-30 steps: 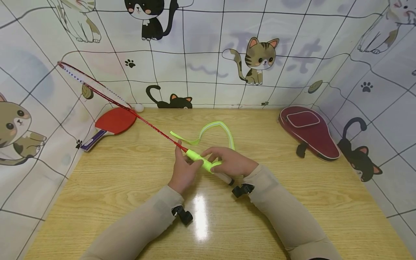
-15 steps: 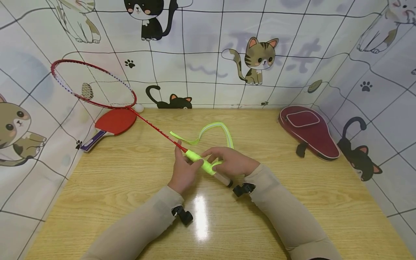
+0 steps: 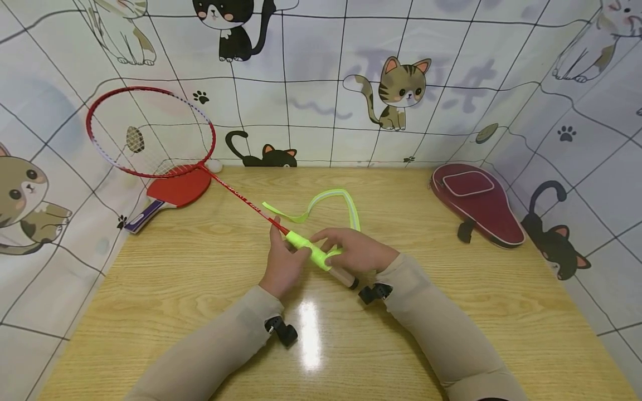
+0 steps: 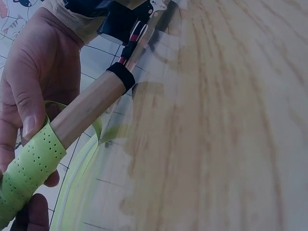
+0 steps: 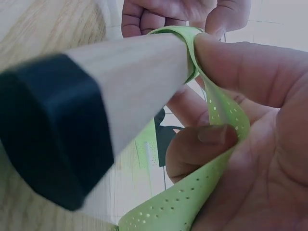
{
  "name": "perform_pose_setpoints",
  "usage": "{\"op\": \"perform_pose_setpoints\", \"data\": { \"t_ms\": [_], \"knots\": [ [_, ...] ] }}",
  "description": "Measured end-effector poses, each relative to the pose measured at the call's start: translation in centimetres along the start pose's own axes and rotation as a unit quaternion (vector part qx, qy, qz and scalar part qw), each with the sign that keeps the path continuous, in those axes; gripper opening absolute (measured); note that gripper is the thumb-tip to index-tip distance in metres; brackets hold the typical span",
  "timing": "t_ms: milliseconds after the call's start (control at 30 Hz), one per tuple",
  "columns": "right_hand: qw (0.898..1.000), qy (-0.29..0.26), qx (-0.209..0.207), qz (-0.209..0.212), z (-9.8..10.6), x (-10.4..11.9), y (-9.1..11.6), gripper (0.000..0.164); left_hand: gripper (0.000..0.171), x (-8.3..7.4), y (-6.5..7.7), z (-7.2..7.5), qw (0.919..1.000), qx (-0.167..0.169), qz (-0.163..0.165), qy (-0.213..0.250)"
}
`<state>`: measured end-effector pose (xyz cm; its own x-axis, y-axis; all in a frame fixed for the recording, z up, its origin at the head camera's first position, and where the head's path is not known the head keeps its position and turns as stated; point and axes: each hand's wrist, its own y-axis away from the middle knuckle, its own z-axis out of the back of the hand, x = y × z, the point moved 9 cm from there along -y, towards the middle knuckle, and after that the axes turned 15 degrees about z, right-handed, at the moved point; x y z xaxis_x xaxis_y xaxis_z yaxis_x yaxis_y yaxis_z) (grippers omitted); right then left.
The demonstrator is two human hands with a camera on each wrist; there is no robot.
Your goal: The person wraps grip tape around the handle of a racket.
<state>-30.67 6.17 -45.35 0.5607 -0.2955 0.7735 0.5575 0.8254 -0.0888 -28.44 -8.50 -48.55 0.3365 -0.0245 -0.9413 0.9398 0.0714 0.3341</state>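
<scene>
A red badminton racket [image 3: 150,131] slants across the wooden table [image 3: 200,278], its head raised at the back left. My left hand [image 3: 283,262] grips the part of the handle wrapped in lime-green grip tape [image 3: 307,248]. Just below it, my right hand [image 3: 351,250] pinches the tape against the bare wood [image 3: 341,274] near the black end cap [image 3: 355,284]. The loose tape [image 3: 333,200] loops away behind the hands. In the right wrist view, the thumb [image 5: 250,67] presses the tape [image 5: 211,159] onto the wood [image 5: 139,72]. The left wrist view shows the wrapped section [image 4: 29,168] ending at bare wood [image 4: 86,110].
A red table tennis paddle [image 3: 175,189] and a white ball [image 3: 215,166] lie at the back left under the racket head. A maroon paddle case [image 3: 476,203] sits at the back right. Cat-patterned walls [image 3: 401,83] enclose three sides of the table.
The racket has turned about its shaft: its head went from edge-on to face-on and dipped slightly toward the paddle. Both hands stayed on the handle.
</scene>
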Motion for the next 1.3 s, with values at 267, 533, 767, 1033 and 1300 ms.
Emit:
{"op": "perform_pose_setpoints", "data": {
  "t_ms": [267,533,767,1033,1300],
  "knots": [
    [1.0,-0.002,-0.002,0.004,0.1,0.31,0.02,0.056,0.109,-0.18,0.01,-0.11,0.9999,0.008,-0.012,-0.009],
    [1.0,0.007,0.008,0.023,0.16,0.35,-0.05,0.058,0.11,-0.21,-0.02,-0.07,0.9999,-0.001,-0.009,-0.011],
    [1.0,0.005,0.014,0.019,0.1,0.25,-0.02,0.06,0.109,-0.03,-0.09,0.01,1.0,-0.006,-0.001,-0.003],
    [1.0,-0.019,0.017,0.008,-0.03,0.02,0.12,0.059,0.108,0.03,-0.26,-0.03,0.9999,0.007,0.003,0.011],
    [1.0,-0.009,0.013,0.004,0.06,-0.09,0.16,0.057,0.105,-0.08,-0.22,-0.06,0.9997,0.014,-0.01,0.015]
  ]
}}
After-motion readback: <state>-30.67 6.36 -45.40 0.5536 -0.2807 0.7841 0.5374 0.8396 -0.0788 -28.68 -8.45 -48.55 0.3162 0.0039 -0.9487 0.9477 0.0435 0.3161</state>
